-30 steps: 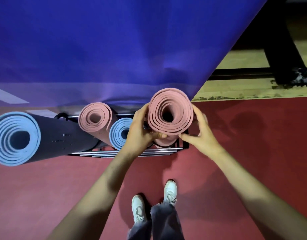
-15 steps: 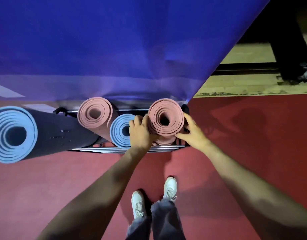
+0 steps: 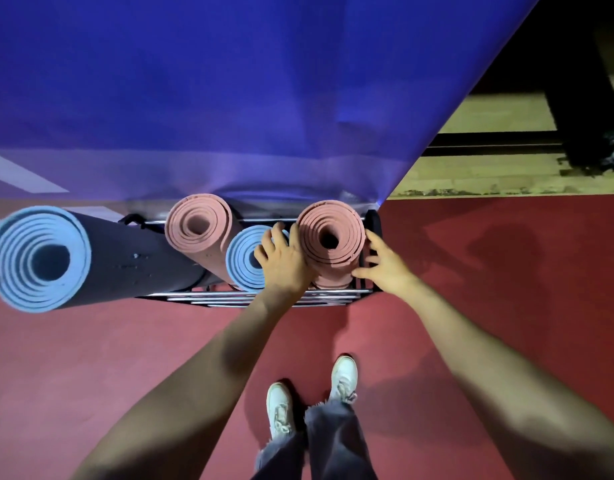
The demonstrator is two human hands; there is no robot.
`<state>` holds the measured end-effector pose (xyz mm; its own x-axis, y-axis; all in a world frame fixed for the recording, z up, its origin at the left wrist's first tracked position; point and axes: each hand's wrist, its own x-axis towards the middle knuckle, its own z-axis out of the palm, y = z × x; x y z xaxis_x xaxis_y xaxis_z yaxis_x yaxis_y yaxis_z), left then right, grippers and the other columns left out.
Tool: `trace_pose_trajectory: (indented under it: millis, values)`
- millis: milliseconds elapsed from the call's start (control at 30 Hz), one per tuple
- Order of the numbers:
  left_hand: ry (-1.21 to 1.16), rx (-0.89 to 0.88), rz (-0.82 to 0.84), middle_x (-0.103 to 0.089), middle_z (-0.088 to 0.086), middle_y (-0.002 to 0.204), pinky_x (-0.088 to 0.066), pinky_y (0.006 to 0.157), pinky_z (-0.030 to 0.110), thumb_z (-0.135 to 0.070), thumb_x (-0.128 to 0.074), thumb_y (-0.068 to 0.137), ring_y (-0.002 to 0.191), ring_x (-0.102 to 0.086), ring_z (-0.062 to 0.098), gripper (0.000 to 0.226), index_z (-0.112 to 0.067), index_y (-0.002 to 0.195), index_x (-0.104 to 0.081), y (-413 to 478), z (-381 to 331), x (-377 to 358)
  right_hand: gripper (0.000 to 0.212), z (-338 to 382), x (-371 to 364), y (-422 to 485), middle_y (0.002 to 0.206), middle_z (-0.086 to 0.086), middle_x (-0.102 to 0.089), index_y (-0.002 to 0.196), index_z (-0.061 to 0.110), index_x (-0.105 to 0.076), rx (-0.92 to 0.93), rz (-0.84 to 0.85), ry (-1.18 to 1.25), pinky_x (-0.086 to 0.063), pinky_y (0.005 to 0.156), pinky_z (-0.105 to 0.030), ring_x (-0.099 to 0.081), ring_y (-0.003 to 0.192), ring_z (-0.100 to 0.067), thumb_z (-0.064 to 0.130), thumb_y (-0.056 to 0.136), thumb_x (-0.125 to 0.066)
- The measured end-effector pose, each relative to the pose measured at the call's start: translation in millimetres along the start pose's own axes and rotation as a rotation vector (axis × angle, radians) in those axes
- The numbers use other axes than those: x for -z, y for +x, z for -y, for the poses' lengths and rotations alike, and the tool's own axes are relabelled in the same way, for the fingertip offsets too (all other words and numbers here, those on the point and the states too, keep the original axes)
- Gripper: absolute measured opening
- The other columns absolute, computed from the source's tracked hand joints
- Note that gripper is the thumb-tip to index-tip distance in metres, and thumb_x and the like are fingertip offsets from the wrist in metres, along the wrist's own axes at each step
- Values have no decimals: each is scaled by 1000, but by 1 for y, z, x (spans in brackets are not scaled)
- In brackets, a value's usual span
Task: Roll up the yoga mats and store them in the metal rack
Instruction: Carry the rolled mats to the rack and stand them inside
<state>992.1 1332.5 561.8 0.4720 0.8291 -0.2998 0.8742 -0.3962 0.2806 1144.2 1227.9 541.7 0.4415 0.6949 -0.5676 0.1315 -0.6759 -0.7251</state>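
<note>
A rolled pink mat (image 3: 329, 237) stands on end in the right end of the metal rack (image 3: 257, 299). My left hand (image 3: 284, 265) presses its palm against the roll's left side, fingers lying between it and a small blue rolled mat (image 3: 244, 261). My right hand (image 3: 385, 268) is at the roll's right side with fingers spread; only the thumb tip touches the mat's lower edge. A second pink roll (image 3: 198, 226) stands further left in the rack. A large blue and dark roll (image 3: 38, 258) leans out at the rack's left end.
A blue-purple sheet (image 3: 229, 98) hangs directly behind the rack. Red floor (image 3: 489, 289) spreads around it, with my two white shoes (image 3: 281, 407) just in front. A wooden strip and dark beams (image 3: 506, 143) lie at the back right.
The pink mat has gone down from above the rack into its right end. Both hands followed it down, and my right hand's fingers have spread off the roll.
</note>
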Motion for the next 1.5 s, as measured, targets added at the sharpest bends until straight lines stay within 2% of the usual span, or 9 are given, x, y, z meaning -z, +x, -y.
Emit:
trace_pose_trajectory:
  millis: [300,467,600,733,900,1033,1167,1333,1500]
  values:
    - [-39,-63,39,-38,12,135,-24,102,40,-37,-65,83,126,-31,33,62,-17,136,-40,-64,8,59,88,46,16,-81,147,-13,-35,147,14,-27,39,-104,-356,-33,104,-29,-40,132,-27,11,75,-77]
    - [-48,-90,52,-36,9,140,-24,106,39,-39,-69,81,132,-29,30,69,-19,140,-39,-103,12,86,82,68,16,-128,144,-14,-37,145,13,-31,130,-99,-546,-32,105,-29,-38,131,-29,15,76,-75]
    - [-120,-99,23,-40,14,136,-30,103,37,-32,-74,78,125,-37,34,69,-13,137,-44,-130,25,94,78,70,8,-154,144,-14,-35,145,12,-31,178,-50,-661,-31,106,-33,-34,132,-32,19,79,-73]
    - [-177,-49,59,-39,17,133,-30,104,36,-31,-77,76,122,-37,36,71,-10,136,-45,-152,32,85,82,54,5,-168,149,-10,-28,147,15,-25,174,-3,-834,-24,113,-36,-21,139,-28,27,81,-71]
    - [-19,-44,30,-42,16,129,-30,102,37,-39,-74,75,120,-38,35,68,-9,130,-47,-154,31,70,81,36,9,-170,155,-5,-15,148,16,-20,145,15,-938,-9,116,-48,0,145,-24,28,84,-67]
    - [-15,-127,58,-38,14,133,-26,107,37,-44,-78,70,126,-33,33,85,-9,136,-39,-131,30,57,85,32,8,-149,155,-6,-14,149,15,-18,138,4,-914,-9,116,-48,1,145,-24,31,82,-69]
    - [-55,-181,102,-22,19,149,-12,115,42,-48,-81,66,141,-16,33,116,-5,150,-12,-83,33,45,106,34,7,-109,157,-7,-9,151,16,-9,164,-40,-854,-8,116,-48,2,145,-25,41,73,-76]
    - [-78,-206,155,-2,15,159,2,117,45,-46,-79,70,147,5,30,124,-5,151,5,-24,29,28,127,33,9,-52,158,-11,-2,150,15,4,147,-54,-745,-9,117,-47,4,145,-26,44,63,-83]
    - [70,-297,182,-4,11,159,13,113,51,-61,-78,61,146,9,29,139,-6,149,15,23,9,11,145,31,9,-1,158,-6,6,149,20,14,209,0,-692,-9,117,-50,8,145,-22,46,50,-89]
